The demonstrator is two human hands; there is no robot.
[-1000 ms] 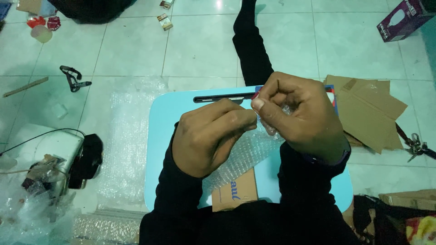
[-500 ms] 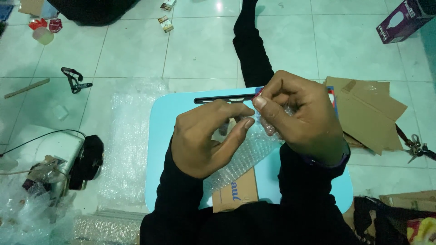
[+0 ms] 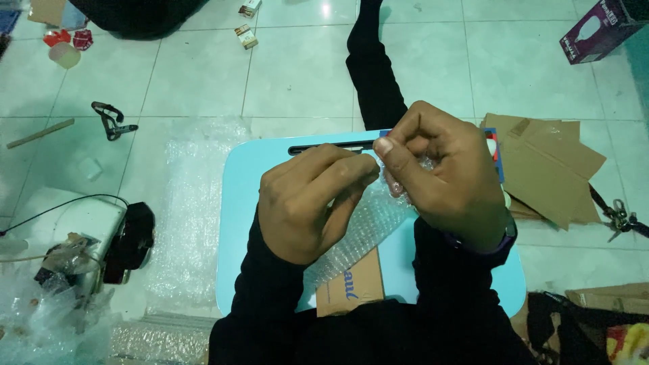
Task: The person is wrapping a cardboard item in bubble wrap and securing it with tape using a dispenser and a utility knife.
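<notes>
Both hands meet over a light blue lap table (image 3: 238,203). My left hand (image 3: 307,199) and my right hand (image 3: 443,169) pinch the same piece of clear bubble wrap (image 3: 368,226), which is bunched around something small that I cannot make out. The wrap trails down toward me over a brown cardboard box (image 3: 351,287) lying at the table's near edge. A long black slot (image 3: 324,147) runs along the table's far side. Black sleeves cover both forearms.
Flattened cardboard (image 3: 551,165) lies right of the table, with scissors (image 3: 618,215) beyond it. A sheet of bubble wrap (image 3: 193,209) covers the floor on the left. A black tool (image 3: 108,120), a white device with a cable (image 3: 74,230) and a purple box (image 3: 598,30) sit around.
My left fingers have curled in tighter against the right thumb, closing the bubble wrap further. The hands stay in the same place over the table.
</notes>
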